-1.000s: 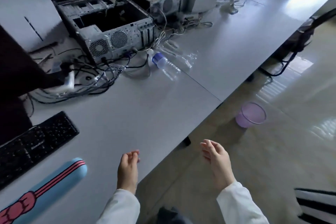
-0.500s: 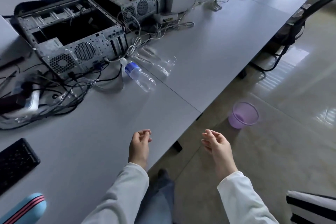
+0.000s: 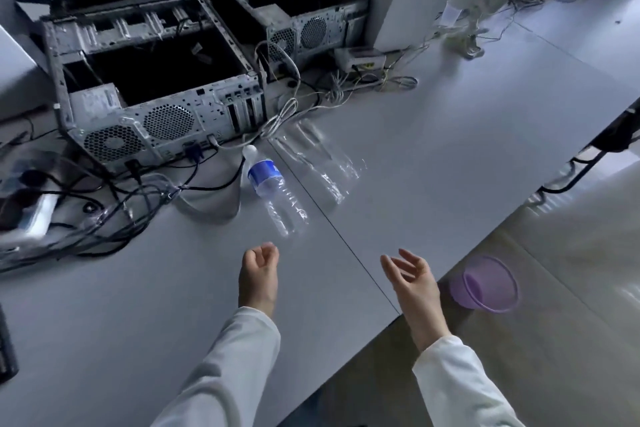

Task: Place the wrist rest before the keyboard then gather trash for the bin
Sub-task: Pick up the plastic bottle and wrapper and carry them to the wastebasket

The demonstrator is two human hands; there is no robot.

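At the far left edge, only a dark corner of the keyboard (image 3: 6,347) shows; the wrist rest is out of frame, so its placement cannot be checked here, and the step in hand looks like the trash gathering.

Next to the right is the left hand (image 3: 259,276), hovering over the grey desk (image 3: 104,340) with its fingers (image 3: 268,251) curled loosely inward, holding nothing. Straight ahead of those fingers and just beyond them lies the labelled bottle (image 3: 275,192), on its side. Its long axis runs away from the person and slightly leftward: the clear base end points back at the left hand, the white cap end sits far off near the open computer case (image 3: 156,104) and its tangle of cables (image 3: 104,204). It is clear, ribbed plastic with a blue label near the neck, and appears empty, so it should be light and may roll.

Right of it, across the desk seam, lies 1 more clear bottle (image 3: 320,165), label-less, roughly parallel, farther from both hands.

The right hand (image 3: 410,279) is spread, palm turned inward, empty, near the desk's front edge. The left hand is clearly nearer the labelled bottle; the right seems better placed for the second.

Farthest right, the purple bin (image 3: 485,284) stands on the floor just beyond the right hand.
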